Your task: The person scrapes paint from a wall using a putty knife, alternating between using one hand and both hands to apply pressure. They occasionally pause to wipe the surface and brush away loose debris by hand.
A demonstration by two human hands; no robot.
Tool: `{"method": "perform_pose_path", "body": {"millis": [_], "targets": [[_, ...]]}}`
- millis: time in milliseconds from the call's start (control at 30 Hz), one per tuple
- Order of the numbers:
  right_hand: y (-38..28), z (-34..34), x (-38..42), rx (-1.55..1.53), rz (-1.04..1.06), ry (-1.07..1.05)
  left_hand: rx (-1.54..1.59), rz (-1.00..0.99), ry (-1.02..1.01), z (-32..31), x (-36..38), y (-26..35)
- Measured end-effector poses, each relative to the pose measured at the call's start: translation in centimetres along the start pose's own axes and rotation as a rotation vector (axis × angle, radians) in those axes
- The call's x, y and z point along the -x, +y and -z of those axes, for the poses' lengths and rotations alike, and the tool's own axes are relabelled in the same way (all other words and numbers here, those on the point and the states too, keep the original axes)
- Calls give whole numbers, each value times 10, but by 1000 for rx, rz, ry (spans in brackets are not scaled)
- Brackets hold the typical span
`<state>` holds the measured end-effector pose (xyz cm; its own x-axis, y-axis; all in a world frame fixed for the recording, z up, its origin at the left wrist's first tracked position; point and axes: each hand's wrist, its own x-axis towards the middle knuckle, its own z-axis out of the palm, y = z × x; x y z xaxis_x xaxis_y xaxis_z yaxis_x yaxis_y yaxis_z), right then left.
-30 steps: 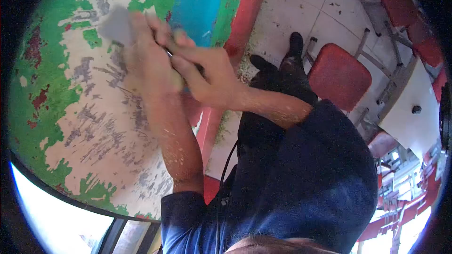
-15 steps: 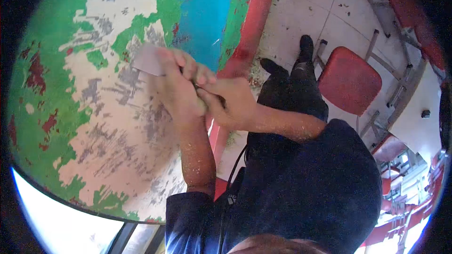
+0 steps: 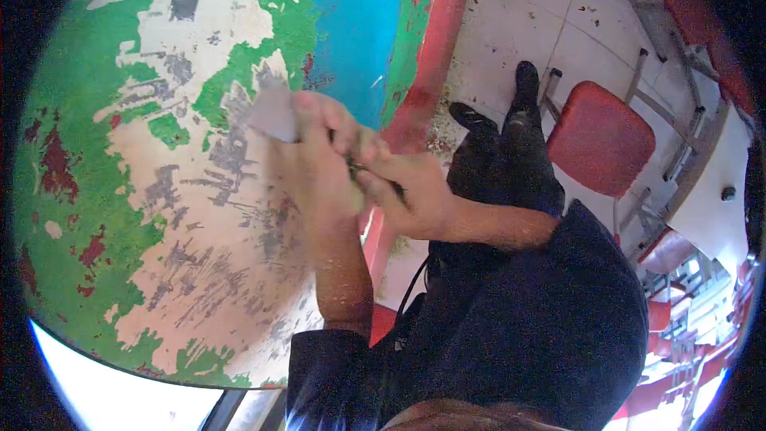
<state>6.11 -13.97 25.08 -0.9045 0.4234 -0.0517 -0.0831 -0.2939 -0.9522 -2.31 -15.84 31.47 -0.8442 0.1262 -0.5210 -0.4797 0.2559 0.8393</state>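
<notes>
Both hands were closed around one scraper (image 3: 275,112). The left hand (image 3: 319,156) gripped it near the wide grey blade, and the right hand (image 3: 407,191) held the handle end just behind, touching the left. The blade lay flat against the round painted tabletop (image 3: 120,191), near its red edge (image 3: 423,56), at the border between bare pale surface and a patch of green paint (image 3: 279,24).

To do this stroke well, I think the blade needed a low angle — almost lying on the surface — so it lifts paint and does not dig into the material under it. The pressure should come from the forward hand, with short pushes toward the remaining green and blue areas. The picture was blurred at the hands, so the exact angle was not clear.
</notes>
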Motion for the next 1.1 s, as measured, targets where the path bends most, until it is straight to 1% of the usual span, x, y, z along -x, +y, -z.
{"method": "perform_pose_path", "body": {"millis": [33,67,133,167,233,333,400,433,500,533,600,633,700,733,833,900,933,1000,1033,1067,1100], "targets": [[1,2,1,-23,-33,-11,4,45,-8,-2,-1,-2],[3,6,-1,136,-16,-72,-4,-29,1,-3,-6,0],[-7,4,-20,84,56,-19,-41,-140,26,-11,-7,15],[-9,3,-24,56,91,-5,-11,-104,8,-5,-4,13],[-9,8,-7,39,69,-25,57,-71,-47,4,-5,8],[-5,8,-9,20,72,-42,56,-12,120,0,3,-4],[-4,8,-17,42,41,-93,66,-99,157,-9,-3,8],[-5,6,-15,45,61,-95,68,-147,186,-12,-4,15],[-4,4,-13,65,117,-89,69,-79,140,2,3,6],[-3,4,-9,33,76,-69,59,-44,106,8,4,3],[-5,5,-5,-27,7,-56,-18,-116,102,9,-3,3],[-4,7,-12,6,33,-67,-50,-140,100,5,-5,2],[-5,8,-27,51,64,-88,-13,-125,148,-8,-1,15],[-5,6,-20,39,44,-91,14,-124,175,-17,1,20],[-3,7,-3,29,1,-81,114,35,154,1,14,-4],[1,13,0,57,-23,-113,132,-24,74,1,4,-3],[-5,13,-6,60,10,-88,137,-38,32,0,2,-3],[-18,15,-27,66,83,-39,133,-92,7,-17,0,19],[-17,13,-21,81,68,-38,128,-127,-2,-21,0,30],[-13,9,-13,95,59,-30,71,-123,-97,-8,1,23],[-8,6,-6,111,58,-9,72,-70,-65,0,3,10]]}}
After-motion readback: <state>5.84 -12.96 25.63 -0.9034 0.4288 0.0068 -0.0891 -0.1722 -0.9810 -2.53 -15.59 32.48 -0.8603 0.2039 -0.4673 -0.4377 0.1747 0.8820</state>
